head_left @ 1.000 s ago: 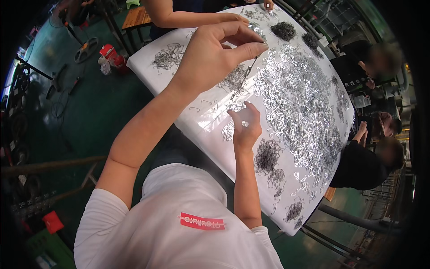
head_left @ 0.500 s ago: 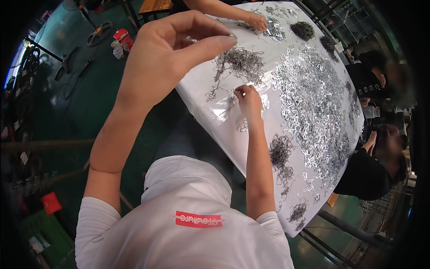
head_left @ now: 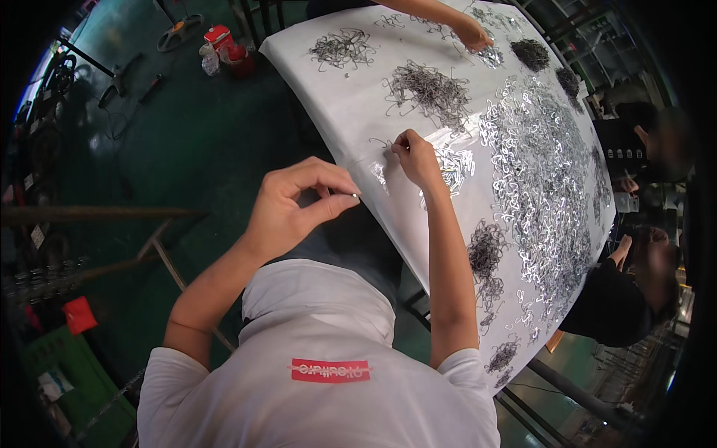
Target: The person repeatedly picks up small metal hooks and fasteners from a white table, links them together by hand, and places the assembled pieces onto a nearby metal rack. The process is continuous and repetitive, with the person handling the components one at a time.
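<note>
Left hand point(head_left: 295, 205) raised off the table point(head_left: 336, 104), thumb and forefinger pinched on a small metal clip point(head_left: 354, 197). Right hand point(head_left: 417, 158) on the table, fingertips pinching a wire hook point(head_left: 381, 143) beside the shiny clip pile point(head_left: 538, 164).

Bare white sheet is lying open along the near-left part of the table point(head_left: 328, 82), giving a hand room to pass between the dark wire tangle point(head_left: 432, 88) and the edge where the right hand point(head_left: 415, 157) is pressing down. To the right, the broad spread of shiny metal clips point(head_left: 541, 172) is crowding the surface, with smaller dark clumps point(head_left: 487, 250) blocking the near edge. Another person's hand point(head_left: 472, 33) is occupying the far end, and seated people are closing off the right side.
</note>
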A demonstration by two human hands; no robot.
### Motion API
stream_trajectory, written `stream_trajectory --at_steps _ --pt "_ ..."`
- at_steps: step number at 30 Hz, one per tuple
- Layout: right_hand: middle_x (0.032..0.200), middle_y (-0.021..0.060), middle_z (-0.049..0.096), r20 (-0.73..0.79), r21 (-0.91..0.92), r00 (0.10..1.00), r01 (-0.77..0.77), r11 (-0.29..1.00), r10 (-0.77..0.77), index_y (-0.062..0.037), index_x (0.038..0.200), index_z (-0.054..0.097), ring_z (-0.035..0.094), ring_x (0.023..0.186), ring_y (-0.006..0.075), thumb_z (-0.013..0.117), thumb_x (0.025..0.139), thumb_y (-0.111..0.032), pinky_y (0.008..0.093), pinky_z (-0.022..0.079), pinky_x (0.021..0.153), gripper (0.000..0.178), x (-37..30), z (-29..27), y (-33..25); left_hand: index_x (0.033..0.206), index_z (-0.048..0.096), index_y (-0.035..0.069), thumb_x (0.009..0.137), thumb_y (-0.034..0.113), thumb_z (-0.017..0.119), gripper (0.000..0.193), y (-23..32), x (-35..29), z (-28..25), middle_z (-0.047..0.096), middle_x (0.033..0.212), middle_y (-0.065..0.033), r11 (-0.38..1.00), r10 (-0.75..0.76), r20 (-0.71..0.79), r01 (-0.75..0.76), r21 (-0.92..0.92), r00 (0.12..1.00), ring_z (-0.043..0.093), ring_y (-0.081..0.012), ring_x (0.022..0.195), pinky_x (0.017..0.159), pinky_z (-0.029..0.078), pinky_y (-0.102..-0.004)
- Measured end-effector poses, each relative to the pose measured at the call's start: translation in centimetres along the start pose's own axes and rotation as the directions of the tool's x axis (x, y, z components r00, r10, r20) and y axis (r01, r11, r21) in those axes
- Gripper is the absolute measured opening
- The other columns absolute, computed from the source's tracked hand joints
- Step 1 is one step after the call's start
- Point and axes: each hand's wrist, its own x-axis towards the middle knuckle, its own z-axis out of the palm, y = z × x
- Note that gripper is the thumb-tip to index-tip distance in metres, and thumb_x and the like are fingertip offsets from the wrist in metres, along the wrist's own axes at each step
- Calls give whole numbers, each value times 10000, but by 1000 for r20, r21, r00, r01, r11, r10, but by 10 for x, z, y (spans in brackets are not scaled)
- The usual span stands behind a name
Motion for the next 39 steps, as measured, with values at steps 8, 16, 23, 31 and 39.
stream_trajectory --at_steps 8,16,23,31,39 --pt "838 83 647 87 797 977 -187 574 197 29 951 608 614 680 129 639 889 -83 240 512 591 131 -109 6 -56 911 686 28 786 -60 690 154 -63 -33 12 672 877 -52 995 -70 51 67 69 996 580 -94 696 646 460 -232" --pt "1078 24 576 52 922 970 -138 363 236 -26 937 617 540 836 84 643 893 -61 230 440 717 62 -173 17 -76 923 681 29 771 -63 693 177 -77 -36 31 667 863 -49 994 -62 63 56 97 996 594 -118 700 657 476 -242" --pt "1105 28 506 -161 923 937 31 383 311 -42 926 602 503 978 99 633 899 -51 238 416 846 42 -176 36 -69 1015 677 46 774 -41 699 257 -83 -36 50 660 879 -73 995 13 6 -14 102 1000 628 -148 696 643 513 -259" --pt "1054 90 483 -555 687 812 325 650 181 -32 900 585 493 936 160 639 863 -17 280 431 814 68 -183 56 -65 1022 687 61 750 7 722 279 -97 -22 53 660 973 -87 940 194 -18 -181 289 981 601 -248 949 794 506 -336" --pt "1022 98 517 -603 585 771 252 771 206 -40 880 605 530 943 199 669 842 -54 300 434 831 76 -199 60 -49 872 694 95 778 164 729 122 -162 69 126 598 956 -25 803 169 223 -266 533 960 526 -224 965 823 421 -373"
